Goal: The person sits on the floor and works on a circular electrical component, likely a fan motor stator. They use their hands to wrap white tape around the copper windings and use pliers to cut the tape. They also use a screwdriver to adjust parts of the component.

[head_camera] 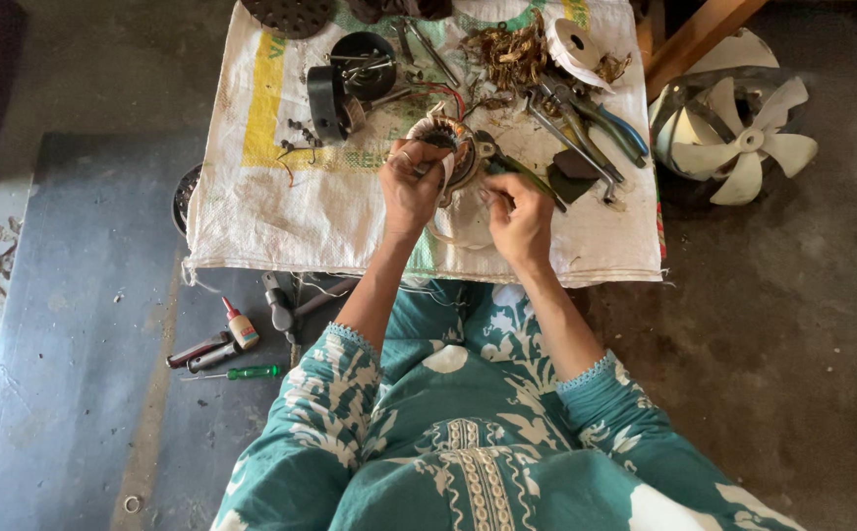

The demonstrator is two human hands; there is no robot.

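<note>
Fingers of the left hand (pixel 411 185) are curled closed around the near-left rim of a round motor stator (pixel 451 147) wound with copper wire, gripping it above the white woven sack (pixel 252 197) that covers the work surface. Both forearms reach away from the person's body toward the far side, wrists slightly bent, the two hands close together at mid-scene. The right hand (pixel 519 218) sits just right of and nearer than the stator, its fingertips pinched together on a thin green-handled tool (pixel 519 173); whether the tip touches the winding cannot be told. That tool's long axis runs from the fingers toward the far left, pointing at the stator. The stator lies between the two hands, its open face tilted toward the camera.

On the sack, further right, lie pliers with blue and green handles (pixel 596 123) and a heap of scrap copper wire (pixel 512 54). Black motor housing parts (pixel 345 84) rest to the far left. A white fan blade (pixel 743 138) lies on the floor to the right. A green screwdriver (pixel 247 373) and a small glue bottle (pixel 241 327) lie on the dark mat at near left.
</note>
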